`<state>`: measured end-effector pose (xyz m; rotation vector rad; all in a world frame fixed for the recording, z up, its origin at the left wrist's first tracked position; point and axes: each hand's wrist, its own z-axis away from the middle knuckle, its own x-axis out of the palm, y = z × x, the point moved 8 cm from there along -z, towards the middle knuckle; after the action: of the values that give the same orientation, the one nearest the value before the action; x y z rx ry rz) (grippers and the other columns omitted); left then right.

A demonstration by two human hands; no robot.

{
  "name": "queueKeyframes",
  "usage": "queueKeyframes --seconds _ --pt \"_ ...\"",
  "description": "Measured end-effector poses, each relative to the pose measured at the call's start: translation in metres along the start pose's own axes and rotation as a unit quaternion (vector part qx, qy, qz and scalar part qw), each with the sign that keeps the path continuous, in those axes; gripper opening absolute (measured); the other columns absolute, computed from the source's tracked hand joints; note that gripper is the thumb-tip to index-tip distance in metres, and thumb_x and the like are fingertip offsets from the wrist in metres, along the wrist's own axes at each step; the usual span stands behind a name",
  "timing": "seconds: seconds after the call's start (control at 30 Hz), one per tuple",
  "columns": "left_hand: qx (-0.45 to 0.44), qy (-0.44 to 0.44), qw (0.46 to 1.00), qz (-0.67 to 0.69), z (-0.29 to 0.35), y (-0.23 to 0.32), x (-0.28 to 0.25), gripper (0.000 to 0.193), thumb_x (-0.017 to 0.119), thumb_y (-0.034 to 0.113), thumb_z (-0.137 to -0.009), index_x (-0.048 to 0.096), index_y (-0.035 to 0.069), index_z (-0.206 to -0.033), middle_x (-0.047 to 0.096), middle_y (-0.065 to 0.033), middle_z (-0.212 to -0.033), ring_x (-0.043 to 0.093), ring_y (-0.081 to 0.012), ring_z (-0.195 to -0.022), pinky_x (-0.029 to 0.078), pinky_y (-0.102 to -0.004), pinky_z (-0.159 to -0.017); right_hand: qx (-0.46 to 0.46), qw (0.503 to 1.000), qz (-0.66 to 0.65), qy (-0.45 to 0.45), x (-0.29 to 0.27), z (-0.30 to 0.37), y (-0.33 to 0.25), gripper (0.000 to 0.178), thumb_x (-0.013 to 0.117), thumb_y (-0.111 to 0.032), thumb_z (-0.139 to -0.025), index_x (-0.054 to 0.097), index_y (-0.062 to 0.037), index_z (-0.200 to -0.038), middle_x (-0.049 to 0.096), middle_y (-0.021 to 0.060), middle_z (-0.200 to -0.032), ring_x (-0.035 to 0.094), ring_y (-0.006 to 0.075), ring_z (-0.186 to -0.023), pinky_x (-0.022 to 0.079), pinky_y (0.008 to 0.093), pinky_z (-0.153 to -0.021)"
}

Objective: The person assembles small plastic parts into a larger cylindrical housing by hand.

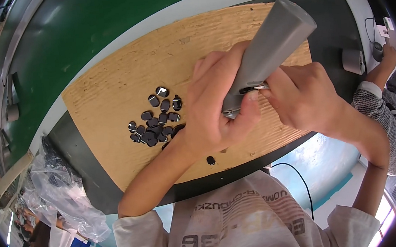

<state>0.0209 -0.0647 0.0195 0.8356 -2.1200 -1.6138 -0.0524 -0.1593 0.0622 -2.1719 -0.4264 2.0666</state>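
Note:
My left hand (215,103) is wrapped round a long grey plastic housing (273,40), tube-like with an oval section, which slants up to the right above the board. A small black piece (248,90) with a shiny edge sits at an opening in the housing's side. My right hand (302,95) is closed, its thumb and fingertips pinching the silvery end of that piece, close to my left thumb. Left of my left hand, several small glossy black oval pieces (153,128) lie loosely clustered. A single black piece (211,160) rests apart, nearer my body.
A worn brown cardboard sheet (121,73) covers part of the dark work surface (83,149). Beyond it runs a green belt (102,18). Another grey housing (353,61) stands at right, beside a person's arm (379,70). Clear plastic bags (62,193) hang at left.

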Motion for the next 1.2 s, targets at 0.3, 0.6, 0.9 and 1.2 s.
queueKeyframes --seconds 0.3,0.6,0.9,1.2 --pt "0.090 0.003 0.995 -0.041 0.003 0.010 0.005 0.054 0.063 0.006 -0.079 0.052 -0.012 -0.128 0.063 -0.0213 -0.119 0.060 -0.0323 -0.089 0.045 -0.0412 -0.082 -0.011 0.990 0.143 -0.005 0.011 0.012 -0.014 0.019 0.064 -0.016 -0.082 0.049 -0.0043 -0.084 0.047 0.0036 -0.058 0.052 0.0161 -0.042 0.038 0.0315 -0.034" --pt "0.028 0.058 0.997 0.033 -0.002 -0.003 -0.006 0.054 0.063 0.003 -0.078 0.052 -0.011 -0.129 0.064 -0.0212 -0.107 0.059 -0.0328 -0.084 0.047 -0.0410 -0.078 -0.030 0.986 0.167 0.007 0.009 -0.009 -0.009 0.017 0.064 -0.013 -0.079 0.050 -0.0063 -0.083 0.043 0.0025 -0.058 0.050 0.0152 -0.042 0.039 0.0309 -0.035" --pt "-0.100 0.034 0.984 0.145 -0.010 -0.009 -0.003 0.046 0.052 -0.001 -0.090 0.049 -0.008 -0.136 0.065 -0.0079 -0.090 0.059 -0.0106 -0.078 0.048 -0.0245 -0.070 0.068 0.986 0.080 0.130 -0.042 0.023 0.043 0.007 0.056 -0.004 -0.094 0.053 -0.0001 -0.090 0.049 0.0130 -0.064 0.052 0.0304 -0.049 0.039 0.0363 -0.045" --pt "-0.130 0.139 0.980 0.064 -0.047 0.015 -0.073 0.027 0.058 0.019 -0.101 0.061 -0.002 -0.118 0.071 -0.0090 -0.098 0.064 -0.0105 -0.084 0.050 -0.0260 -0.076 0.432 0.828 0.206 0.291 -0.110 0.140 0.103 0.026 0.058 -0.023 -0.100 0.058 0.0010 -0.089 0.053 0.0164 -0.068 0.054 0.0315 -0.059 0.042 0.0377 -0.057"
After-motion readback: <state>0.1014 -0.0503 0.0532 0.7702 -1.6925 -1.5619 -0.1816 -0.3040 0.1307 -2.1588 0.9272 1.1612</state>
